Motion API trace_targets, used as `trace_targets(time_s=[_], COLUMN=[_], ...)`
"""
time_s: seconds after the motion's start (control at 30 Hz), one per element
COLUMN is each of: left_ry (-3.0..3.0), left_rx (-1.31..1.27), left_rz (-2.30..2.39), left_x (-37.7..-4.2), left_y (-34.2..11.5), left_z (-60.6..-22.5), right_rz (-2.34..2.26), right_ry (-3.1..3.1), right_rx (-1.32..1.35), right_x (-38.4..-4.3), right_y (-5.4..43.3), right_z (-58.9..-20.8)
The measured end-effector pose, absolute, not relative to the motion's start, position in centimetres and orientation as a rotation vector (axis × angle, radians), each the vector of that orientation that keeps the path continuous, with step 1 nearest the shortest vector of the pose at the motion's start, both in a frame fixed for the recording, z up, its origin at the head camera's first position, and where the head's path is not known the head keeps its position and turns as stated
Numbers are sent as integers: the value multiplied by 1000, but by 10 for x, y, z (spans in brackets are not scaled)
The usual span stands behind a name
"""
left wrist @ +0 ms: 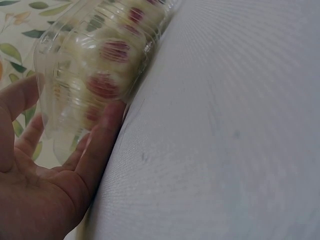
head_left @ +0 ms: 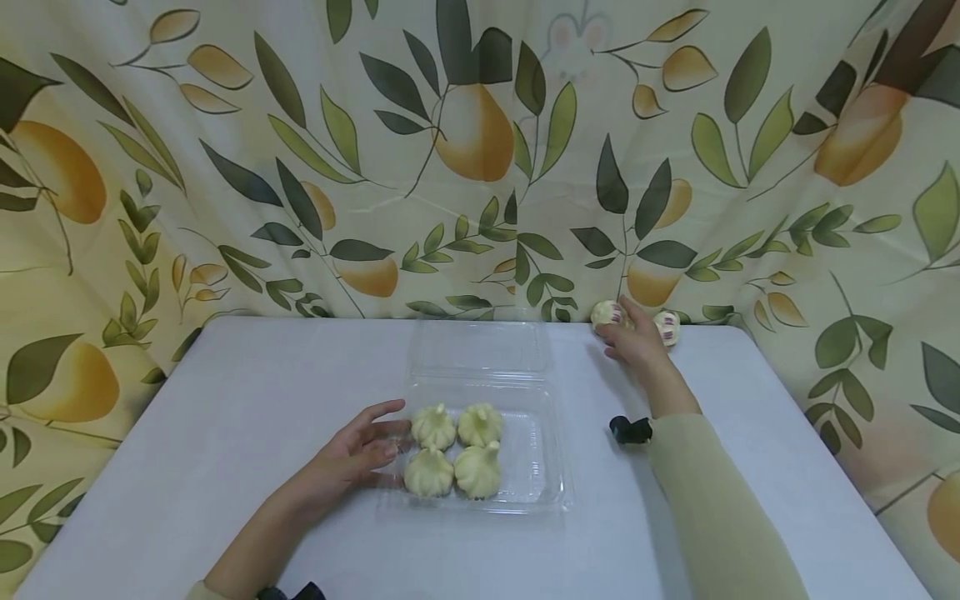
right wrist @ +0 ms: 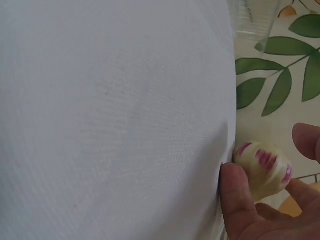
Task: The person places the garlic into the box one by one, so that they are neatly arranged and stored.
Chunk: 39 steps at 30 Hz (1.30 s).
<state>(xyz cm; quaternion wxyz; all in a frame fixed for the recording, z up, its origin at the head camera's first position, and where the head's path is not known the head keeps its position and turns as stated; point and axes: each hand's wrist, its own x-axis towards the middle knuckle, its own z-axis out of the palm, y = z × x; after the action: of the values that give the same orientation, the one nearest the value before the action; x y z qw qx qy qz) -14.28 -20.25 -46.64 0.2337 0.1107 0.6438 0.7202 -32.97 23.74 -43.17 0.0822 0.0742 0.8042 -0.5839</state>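
Pale garlic bulbs (head_left: 477,471) with short stem tips sit in two rows in the left part of a clear plastic box (head_left: 528,504). Through its side, the left wrist view shows purple patches on the bulbs (left wrist: 116,51). My left hand (head_left: 341,462) rests at the box's left wall, fingers spread and fingertips against the plastic. At the table's far edge, my right hand (head_left: 637,342) is around another garlic bulb (right wrist: 262,170). One finger lies low along the table beside that bulb, while the thumb stands apart from it in the right wrist view.
One more garlic bulb (head_left: 667,327) lies just right of the right hand. The box's lid (head_left: 480,348) is folded back toward the far edge. A white cloth covers the table (head_left: 285,375), and a fruit-and-leaf patterned curtain (head_left: 480,250) hangs behind it.
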Motion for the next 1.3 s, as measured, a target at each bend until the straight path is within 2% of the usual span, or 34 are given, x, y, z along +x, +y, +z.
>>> trace_targets(time_s=[0.23,0.47,1.3], left_ry=[1774,1768,1784], left_rx=[292,300,349], left_rz=[1968,1975,1969], left_x=[-143,-142,-144], left_y=[-202,-202,-204], left_z=[-465,-466,-470], right_rz=[-1557,-1493,-2011], right_ry=[2467,2508,2391], right_rx=[143,180,151], right_x=[-340,-339,-330], right_y=[241,240,240], right_z=[-438,-437,-440])
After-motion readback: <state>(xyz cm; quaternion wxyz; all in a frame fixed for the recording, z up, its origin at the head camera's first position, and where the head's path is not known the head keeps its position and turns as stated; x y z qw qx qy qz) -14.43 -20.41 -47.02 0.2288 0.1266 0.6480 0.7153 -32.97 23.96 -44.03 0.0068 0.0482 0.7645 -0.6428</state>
